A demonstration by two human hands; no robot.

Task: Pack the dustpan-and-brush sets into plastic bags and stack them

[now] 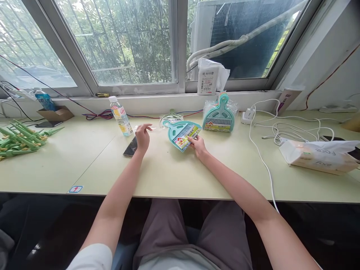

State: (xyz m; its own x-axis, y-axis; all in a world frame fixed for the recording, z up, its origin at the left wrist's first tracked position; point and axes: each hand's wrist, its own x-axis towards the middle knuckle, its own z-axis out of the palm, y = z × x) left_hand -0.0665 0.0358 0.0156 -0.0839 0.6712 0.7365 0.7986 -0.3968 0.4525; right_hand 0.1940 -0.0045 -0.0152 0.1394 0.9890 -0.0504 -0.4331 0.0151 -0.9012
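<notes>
My right hand [198, 146] grips the lower edge of a teal mini dustpan [176, 131], its thumb over the printed card. The dustpan has a brush with grey-striped bristles against it and is tilted, handle to the upper left. Off to the left, my left hand [143, 138] is raised with loosely bent fingers and nothing visible in them. Below it lies a dark phone [129, 148], partly covered by the wrist. Behind the held set is another packaged piece [171, 117] in clear plastic, mostly hidden. Several similar dustpan sets [219, 118] are stacked at the right in clear wrap.
A drink bottle [121, 117] stands left of my left hand. Green strips [22, 140] are piled at the far left, near a cardboard box [57, 113]. White cables [295, 129] and a tissue pack [320, 157] occupy the right side. A white box [207, 80] sits on the windowsill.
</notes>
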